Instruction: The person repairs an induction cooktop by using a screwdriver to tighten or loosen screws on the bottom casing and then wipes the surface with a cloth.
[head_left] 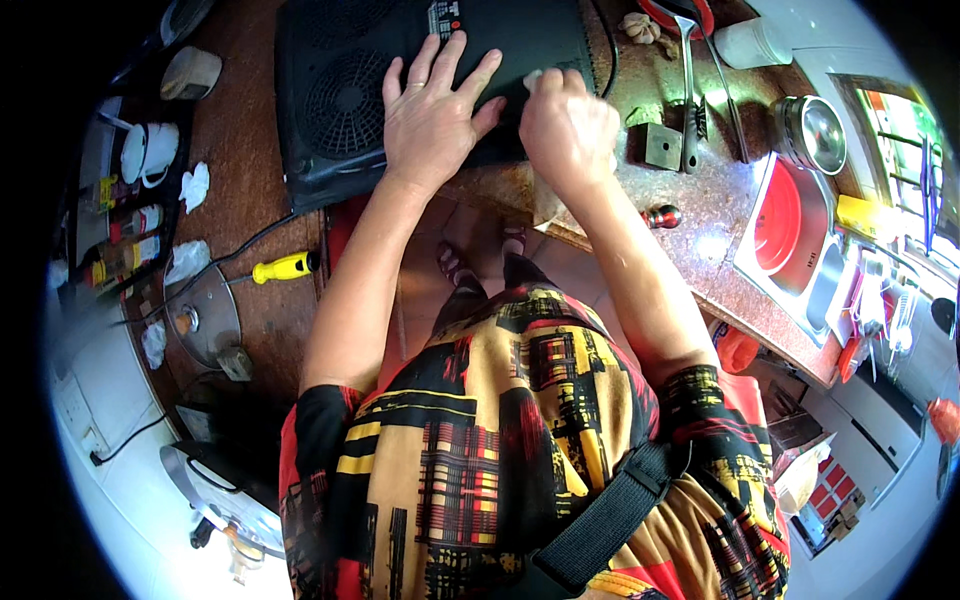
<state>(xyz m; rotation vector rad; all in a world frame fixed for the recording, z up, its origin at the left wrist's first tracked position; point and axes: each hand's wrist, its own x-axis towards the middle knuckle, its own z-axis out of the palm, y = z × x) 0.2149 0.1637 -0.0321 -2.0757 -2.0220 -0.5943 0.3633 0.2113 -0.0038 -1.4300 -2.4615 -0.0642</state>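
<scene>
A flat black appliance, probably an induction cooker, (pixel 310 185) lies on the counter with a round fan grille (pixel 350 105) and a label facing up. My left hand (pixel 432 115) rests on it palm down, fingers spread, beside the grille. Over its right part my right hand (pixel 570 125) is closed; a small pale bit shows at the fingertips, too little to name. A yellow screwdriver (pixel 283 268) lies on the counter to the left. A red-and-black handle (pixel 661 216) sits near the counter edge on the right.
Right of the appliance are a small metal block (pixel 658 147), a dark-handled utensil (pixel 689 130), garlic (pixel 640 27) and stacked metal bowls (pixel 815 135). A sink with a red basin (pixel 787 215) lies farther right. A white enamel mug (pixel 150 152) and a glass lid (pixel 205 315) stand left. A black cord (pixel 240 248) crosses the counter.
</scene>
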